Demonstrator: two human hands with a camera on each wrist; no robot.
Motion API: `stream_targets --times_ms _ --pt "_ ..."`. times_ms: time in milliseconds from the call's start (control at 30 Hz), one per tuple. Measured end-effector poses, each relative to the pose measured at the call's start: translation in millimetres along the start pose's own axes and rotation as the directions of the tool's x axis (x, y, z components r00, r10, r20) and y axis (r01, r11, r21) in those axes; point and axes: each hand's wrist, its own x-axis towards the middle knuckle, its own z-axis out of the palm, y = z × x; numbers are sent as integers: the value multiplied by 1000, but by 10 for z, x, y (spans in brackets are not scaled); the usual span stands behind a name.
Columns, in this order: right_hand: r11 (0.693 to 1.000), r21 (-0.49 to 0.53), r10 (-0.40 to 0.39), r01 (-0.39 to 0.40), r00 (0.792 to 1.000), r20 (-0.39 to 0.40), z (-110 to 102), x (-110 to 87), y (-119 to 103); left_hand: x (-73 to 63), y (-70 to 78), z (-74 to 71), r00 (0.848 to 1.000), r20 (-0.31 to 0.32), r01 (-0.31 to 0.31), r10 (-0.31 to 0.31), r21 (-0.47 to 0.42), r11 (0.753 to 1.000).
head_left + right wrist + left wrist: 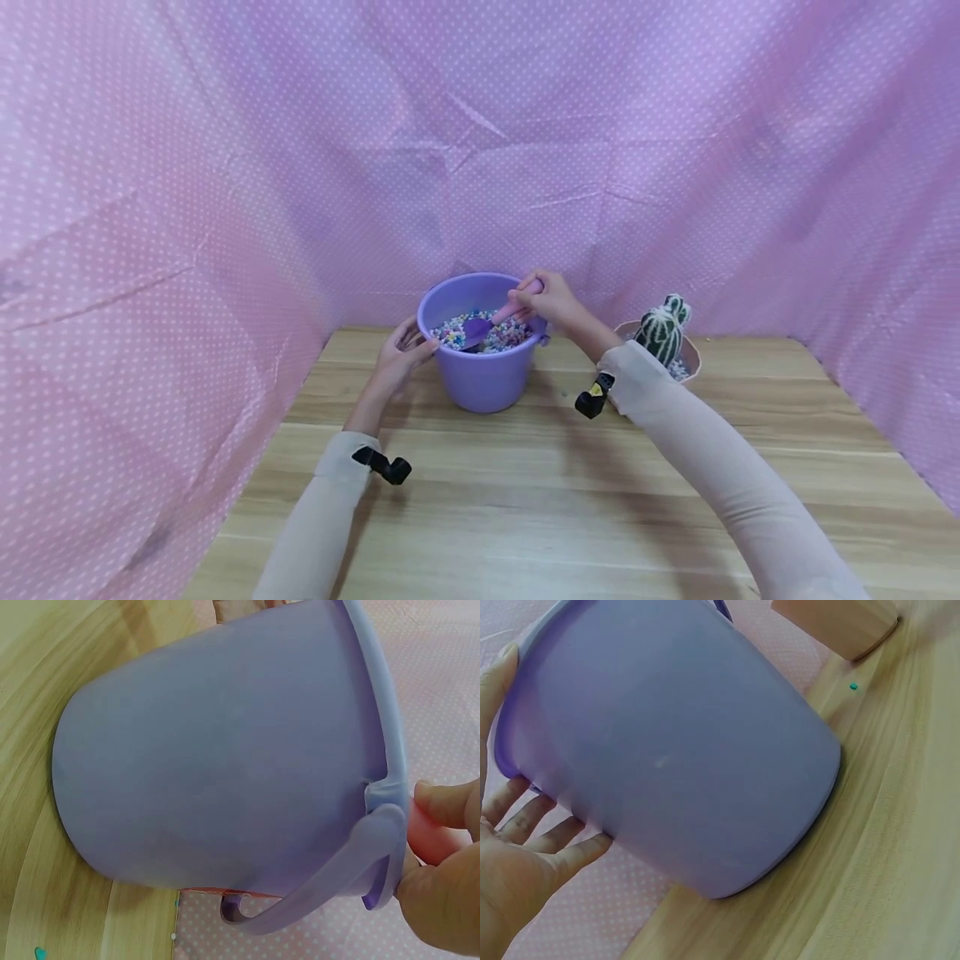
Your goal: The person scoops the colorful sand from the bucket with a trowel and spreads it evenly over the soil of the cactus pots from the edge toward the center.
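Note:
A purple bucket stands upright on the table, partly filled with small multicoloured beads. My left hand holds the bucket at its left side; in the left wrist view the thumb lies at the rim and the spread fingers touch the wall below it. Over the bucket's right rim, my right hand grips the pink handle of a small shovel. The shovel's purple blade rests among the beads. In the right wrist view the bucket wall hides most of the shovel.
To the right, partly behind my right forearm, a cactus stands in a light orange pot. The bucket's handle hangs down its side. A small green bit lies on the wooden table. Pink dotted cloth surrounds the table.

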Motion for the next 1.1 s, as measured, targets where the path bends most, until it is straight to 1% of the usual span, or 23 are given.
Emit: stream_targets --times_ms 100,200,333,400,467,600,733,967,1033,1100 --pt "1000 15 20 -20 1000 -11 -9 2 -2 11 5 -1 1000 9 14 -14 -10 1000" --pt "996 59 65 -64 998 -24 -23 8 -9 23 14 2 999 20 29 -28 -18 999" --pt "987 101 126 -122 991 -39 -49 8 -37 33 15 -10 999 29 42 -41 -10 999" --pt "985 110 138 -133 989 -44 -72 2 -55 30 17 -18 999 31 43 -43 -2 999" --pt "985 112 139 -133 989 -43 -100 2 -60 30 20 -27 998 34 44 -44 -5 999" --pt "978 159 143 -135 989 -41 -170 12 -51 23 35 -36 998 41 40 -39 -10 999" --pt "966 211 158 -147 987 -38 -235 26 -26 25 37 -46 998 43 34 -34 5 999" --pt "964 214 167 -159 986 -21 -354 27 -1 21 39 -48 998 45 31 -32 22 999" --pt "966 213 153 -148 988 -8 -388 23 -1 22 36 -51 998 49 32 -33 32 999" --pt "969 208 131 -134 991 25 -418 25 -2 22 33 -50 998 45 31 -33 37 999"
